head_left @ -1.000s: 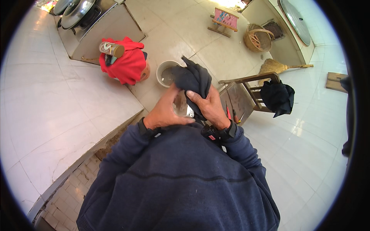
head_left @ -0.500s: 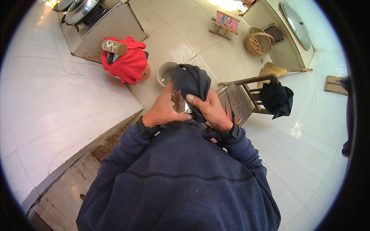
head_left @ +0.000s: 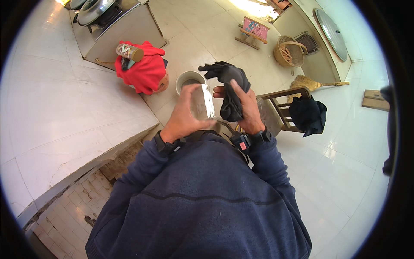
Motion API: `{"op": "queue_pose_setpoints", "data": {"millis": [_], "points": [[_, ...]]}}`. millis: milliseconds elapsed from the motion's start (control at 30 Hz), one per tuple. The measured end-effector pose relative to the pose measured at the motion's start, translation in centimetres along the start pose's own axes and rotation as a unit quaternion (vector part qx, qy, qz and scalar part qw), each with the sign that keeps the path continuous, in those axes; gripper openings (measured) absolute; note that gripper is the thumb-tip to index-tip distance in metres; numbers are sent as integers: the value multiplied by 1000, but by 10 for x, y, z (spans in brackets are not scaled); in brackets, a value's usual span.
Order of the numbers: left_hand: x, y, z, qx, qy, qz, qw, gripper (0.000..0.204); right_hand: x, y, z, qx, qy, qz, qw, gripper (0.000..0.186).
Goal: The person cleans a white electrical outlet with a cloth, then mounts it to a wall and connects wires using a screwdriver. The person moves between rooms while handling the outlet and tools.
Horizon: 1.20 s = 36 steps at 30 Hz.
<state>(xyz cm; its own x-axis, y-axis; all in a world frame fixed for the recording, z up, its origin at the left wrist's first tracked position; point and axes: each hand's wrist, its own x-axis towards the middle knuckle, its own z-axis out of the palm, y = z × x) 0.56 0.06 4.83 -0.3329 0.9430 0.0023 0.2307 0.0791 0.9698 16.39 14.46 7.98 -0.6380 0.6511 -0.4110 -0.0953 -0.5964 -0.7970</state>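
Observation:
My left hand grips a shiny, box-shaped silvery thing between thumb and fingers; its face mirrors the surroundings and its exact kind is unclear. To the right of it, my right hand is closed on a bunched black cloth, whose upper end hangs out toward the left. The cloth and the silvery thing are apart, with a gap between them. Beyond my left hand stands a pale round bucket on the floor, partly hidden by that hand.
A red cloth with a jar on it covers a stool-like stand at left. To the right is a wooden chair with black fabric on its back. A broom, basket and folding stool are farther off.
My right hand has drawn the black cloth away to the right, off the silvery thing. My left hand still holds that thing, and more of its bright face shows.

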Motion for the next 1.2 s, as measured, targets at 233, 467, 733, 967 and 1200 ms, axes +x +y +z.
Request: {"op": "queue_pose_setpoints", "data": {"millis": [233,467,733,967,1200], "points": [[6,-3,21,166,114,48,978,94,-27,27,17,-160,-43,-60,984,41],[5,2,32,125,133,103,978,91,-20,44,15,-187,-9,-236,954,28],[3,-5,33,44,81,71,993,95,-14,30,5,12,44,-41,998,37],[4,-9,35,26,120,22,992,93,-38,22,6,-115,-56,-63,990,55],[3,-3,34,87,145,93,981,90,-40,40,15,-98,-42,-122,987,49]]}}
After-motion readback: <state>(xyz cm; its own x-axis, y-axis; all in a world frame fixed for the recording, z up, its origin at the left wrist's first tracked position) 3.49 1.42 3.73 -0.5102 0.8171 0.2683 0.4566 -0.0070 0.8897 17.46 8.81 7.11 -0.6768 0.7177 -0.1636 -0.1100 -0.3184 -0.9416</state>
